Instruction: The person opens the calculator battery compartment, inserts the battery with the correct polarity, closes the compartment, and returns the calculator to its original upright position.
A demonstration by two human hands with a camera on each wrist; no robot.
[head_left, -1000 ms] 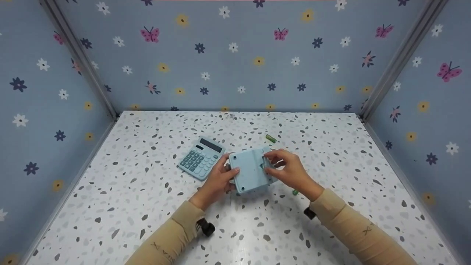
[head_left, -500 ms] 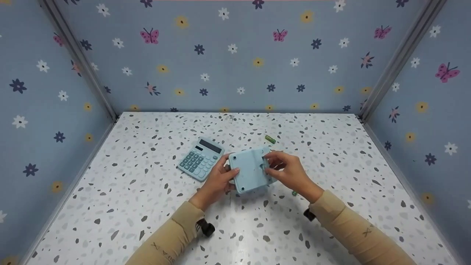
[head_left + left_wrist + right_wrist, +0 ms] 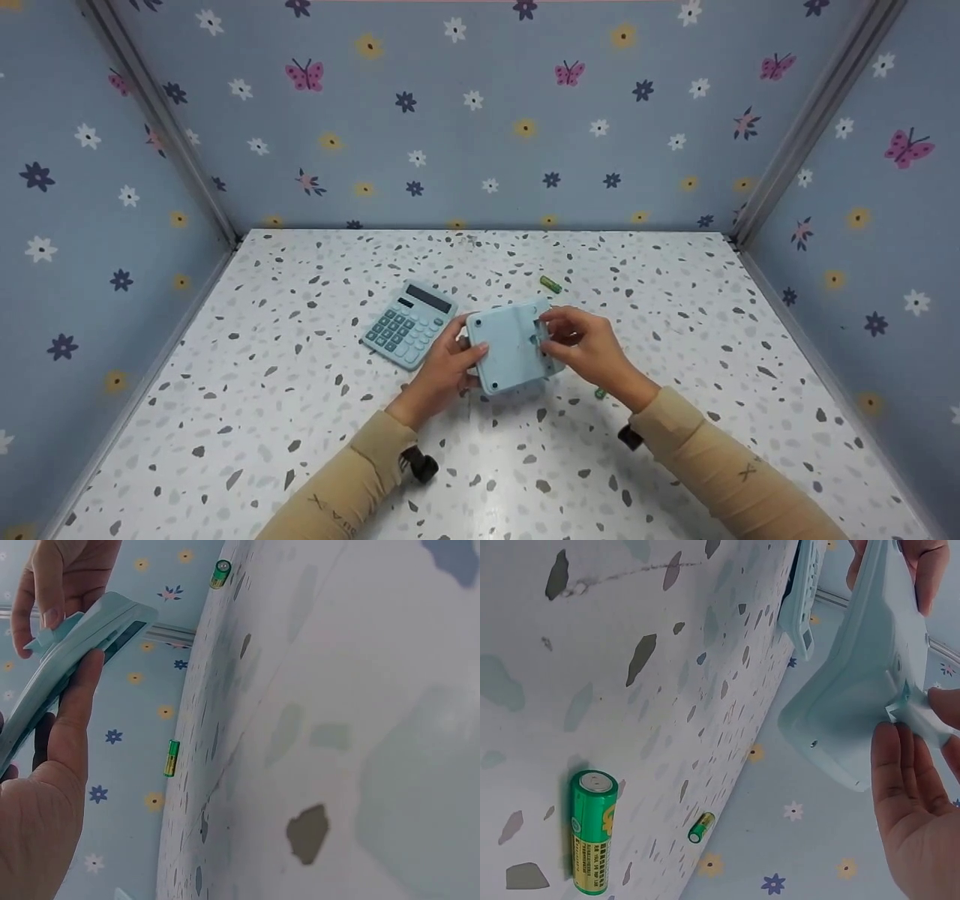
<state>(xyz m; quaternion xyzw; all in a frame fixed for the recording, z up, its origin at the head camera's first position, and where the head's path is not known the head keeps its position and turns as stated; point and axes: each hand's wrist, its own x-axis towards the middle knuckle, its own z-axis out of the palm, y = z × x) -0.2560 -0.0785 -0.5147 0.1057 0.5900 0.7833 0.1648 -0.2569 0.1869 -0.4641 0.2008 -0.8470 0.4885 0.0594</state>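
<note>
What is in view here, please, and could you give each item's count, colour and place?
Table: one, white with grey flecks, below everything
Wall panels: three, blue with flowers and butterflies, behind and at both sides
Corner posts: two, grey, between panels
Calculator: one, light blue, on table, left of centre
Held device: one, light blue, raised at centre
Small cover: one, light blue, at the device's back
Far battery: one, green, beyond the device
Near battery: one, green, on table
Sleeves: two, tan, foreground
Wrist units: two, black, at cuffs
Left hand: one, gripping the device
Right hand: one, pinching the cover
</note>
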